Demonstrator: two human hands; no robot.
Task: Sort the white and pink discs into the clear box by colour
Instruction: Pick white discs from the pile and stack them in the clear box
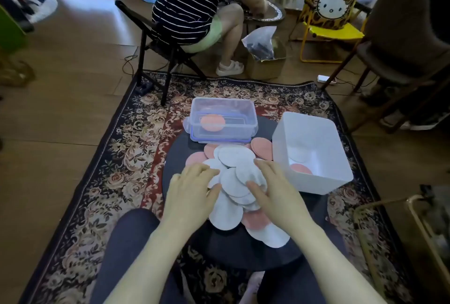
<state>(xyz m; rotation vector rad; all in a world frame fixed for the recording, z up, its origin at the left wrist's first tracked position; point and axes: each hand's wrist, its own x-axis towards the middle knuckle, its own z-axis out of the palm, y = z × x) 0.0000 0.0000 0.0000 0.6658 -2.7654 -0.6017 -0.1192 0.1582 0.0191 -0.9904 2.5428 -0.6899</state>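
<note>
Both hands lie flat on the heap of discs, and neither grip is closed around anything. The left hand [192,186] rests with relaxed, spread fingers on the left edge of the heap. The right hand [275,186] rests on the right edge, its thumb touching a white disc [232,181] in the middle. I cannot tell if any finger has already hooked under a disc.

Between the two hands sits the pile of white discs [237,157], overlapping each other. The pink discs [261,148] lie mostly under the white ones and at the borders: some just beyond the fingertips, one more [255,220] near the right wrist. All of this lies on a low, dark, round bench [243,252] standing on a flowered rug [136,157].

The clear box [224,118] stands straight ahead of both hands, past the heap, with its long side across the view. One pink disc [212,122] is already inside, toward its left part. So I judge the sorting has hardly begun. Both hands are about equally near the box; the left is slightly closer to the side where the pink one lies.

To the right of the right hand stands a white tub [311,155], which holds another pink disc [300,168].
</note>
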